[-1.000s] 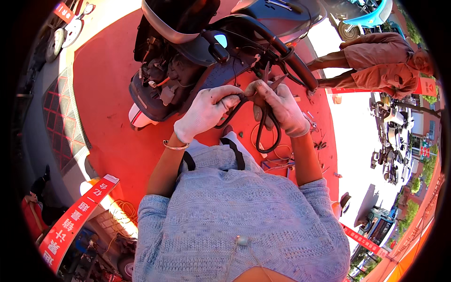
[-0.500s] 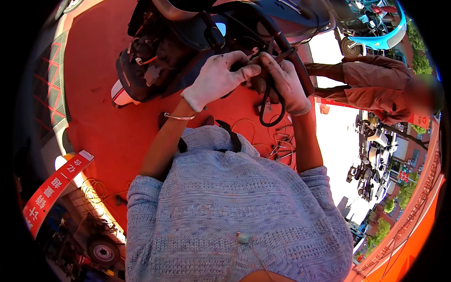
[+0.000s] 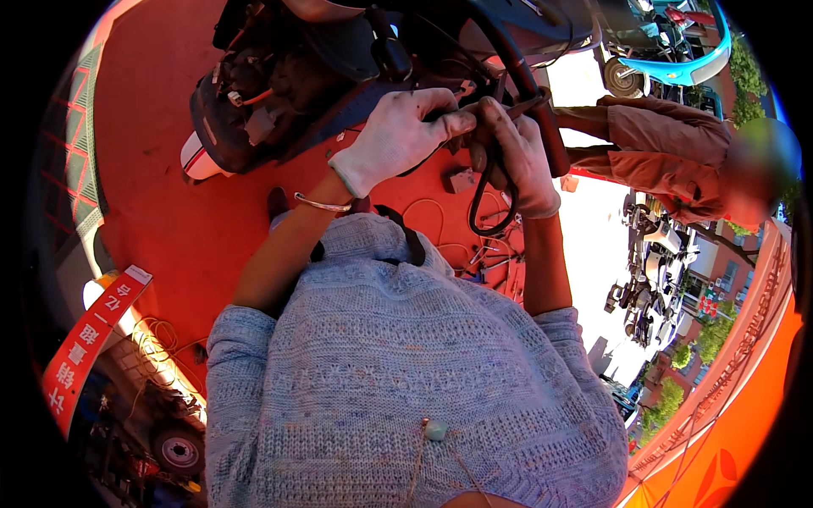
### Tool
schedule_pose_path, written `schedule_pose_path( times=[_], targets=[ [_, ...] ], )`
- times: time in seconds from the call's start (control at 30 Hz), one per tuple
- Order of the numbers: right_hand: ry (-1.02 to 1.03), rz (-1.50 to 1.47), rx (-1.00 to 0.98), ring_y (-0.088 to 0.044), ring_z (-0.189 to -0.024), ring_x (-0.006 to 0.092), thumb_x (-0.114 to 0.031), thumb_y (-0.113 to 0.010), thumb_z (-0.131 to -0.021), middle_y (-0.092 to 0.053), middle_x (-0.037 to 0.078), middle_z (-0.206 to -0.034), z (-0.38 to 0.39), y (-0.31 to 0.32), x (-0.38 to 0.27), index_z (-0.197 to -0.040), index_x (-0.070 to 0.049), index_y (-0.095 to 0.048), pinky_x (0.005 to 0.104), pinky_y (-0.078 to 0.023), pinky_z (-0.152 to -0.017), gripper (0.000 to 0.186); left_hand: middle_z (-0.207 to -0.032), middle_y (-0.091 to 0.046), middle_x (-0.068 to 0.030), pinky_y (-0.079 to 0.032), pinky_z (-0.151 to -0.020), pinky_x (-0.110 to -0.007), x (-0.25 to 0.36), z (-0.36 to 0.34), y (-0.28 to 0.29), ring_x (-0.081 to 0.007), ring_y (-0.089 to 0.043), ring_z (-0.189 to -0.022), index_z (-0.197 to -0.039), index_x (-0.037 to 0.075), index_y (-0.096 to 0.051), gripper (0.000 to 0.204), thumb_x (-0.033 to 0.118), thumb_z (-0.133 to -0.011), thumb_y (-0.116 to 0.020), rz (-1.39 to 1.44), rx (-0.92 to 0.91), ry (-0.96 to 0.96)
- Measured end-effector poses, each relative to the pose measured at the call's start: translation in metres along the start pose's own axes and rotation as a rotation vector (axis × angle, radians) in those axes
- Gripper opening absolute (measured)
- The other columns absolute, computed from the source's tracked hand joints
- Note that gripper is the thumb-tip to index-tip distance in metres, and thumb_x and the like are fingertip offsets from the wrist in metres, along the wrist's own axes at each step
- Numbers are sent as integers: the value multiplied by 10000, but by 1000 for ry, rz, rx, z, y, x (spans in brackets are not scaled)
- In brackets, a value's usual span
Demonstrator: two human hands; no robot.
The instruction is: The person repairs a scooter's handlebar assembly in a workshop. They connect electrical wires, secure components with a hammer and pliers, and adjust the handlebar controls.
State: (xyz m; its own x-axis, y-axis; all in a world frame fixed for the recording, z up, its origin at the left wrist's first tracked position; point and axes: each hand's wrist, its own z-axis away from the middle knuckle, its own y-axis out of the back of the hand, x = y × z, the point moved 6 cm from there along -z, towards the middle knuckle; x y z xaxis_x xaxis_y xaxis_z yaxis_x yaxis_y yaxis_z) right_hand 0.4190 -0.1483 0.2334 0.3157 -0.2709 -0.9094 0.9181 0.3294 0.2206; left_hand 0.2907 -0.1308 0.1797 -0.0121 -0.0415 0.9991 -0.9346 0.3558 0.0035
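My left hand (image 3: 396, 137), in a soiled white glove, is closed in a pinch beside the right one; what sits between its fingers is hidden. My right hand (image 3: 521, 161), gloved too, grips dark-handled scissors (image 3: 484, 222), whose looped handles hang below the fingers and whose blades point up toward a thick black tube (image 3: 538, 117) of the scooter. Both hands are just below the dismantled scooter (image 3: 279, 102), whose inner parts and wiring show, with a white panel at its lower end.
A person in brown clothes (image 3: 656, 157) stands at right. Tools and hoses (image 3: 491, 267) lie on the red mat (image 3: 161, 212). A blue scooter (image 3: 677, 69) and parked bikes (image 3: 656, 279) are beyond. A red banner strip (image 3: 93, 339) and a wheel (image 3: 179, 449) are at lower left.
Both hands and the scissors have moved up and nearer the black tube, with the blades now partly hidden. The view has shifted, and the scooter sits higher and further left in it.
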Motion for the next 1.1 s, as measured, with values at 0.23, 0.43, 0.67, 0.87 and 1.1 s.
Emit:
schedule_pose_path(
  times=[0.23, 0.43, 0.67, 0.87, 1.1],
  targets=[
    [-16, 78, 20, -298, -348, 23, -359, -323, -994, -485, -4, -522, 1, -5, -6, -863, -27, -598, 192, -208, -364, 451, -664, -587, -55, -451, -601, -278, -1, 1, 0, -103, -528, -627, -859, 16, -634, 231, 246, -870, -636, 22, -7, 18],
    [-45, 90, 43, -308, -350, 26, -345, -322, -994, -486, 0, -516, 1, -4, -4, -913, -22, -598, 197, -206, -359, 432, -666, -593, -70, -455, -603, -286, -3, 0, 0, -122, -541, -619, -866, 16, -630, 242, 258, -869, -640, -24, 0, -4],
    [-72, 99, 48, -305, -355, 21, -339, -317, -999, -484, 2, -518, 2, -3, -4, -966, -10, -598, 195, -211, -370, 434, -666, -590, -74, -446, -586, -298, -2, 0, 0, -136, -527, -591, -852, 16, -617, 282, 295, -863, -653, -25, -17, 7],
    [-83, 82, 72, -290, -341, 21, -351, -323, -1000, -478, 5, -507, 0, -2, -2, -970, -9, -599, 198, -199, -356, 441, -650, -573, -67, -437, -576, -294, -3, -2, 0, -133, -501, -581, -855, 16, -616, 291, 304, -863, -654, -19, -14, 1],
    [-104, -13, 98, -280, -317, 31, -359, -332, -999, -443, 5, -458, 0, -4, -4, -965, -14, -608, 195, -190, -340, 443, -670, -588, -68, -464, -599, -304, 12, -7, 6, -180, -552, -606, -882, 40, -621, 199, 235, -848, -645, -192, -39, -84]
  ],
)
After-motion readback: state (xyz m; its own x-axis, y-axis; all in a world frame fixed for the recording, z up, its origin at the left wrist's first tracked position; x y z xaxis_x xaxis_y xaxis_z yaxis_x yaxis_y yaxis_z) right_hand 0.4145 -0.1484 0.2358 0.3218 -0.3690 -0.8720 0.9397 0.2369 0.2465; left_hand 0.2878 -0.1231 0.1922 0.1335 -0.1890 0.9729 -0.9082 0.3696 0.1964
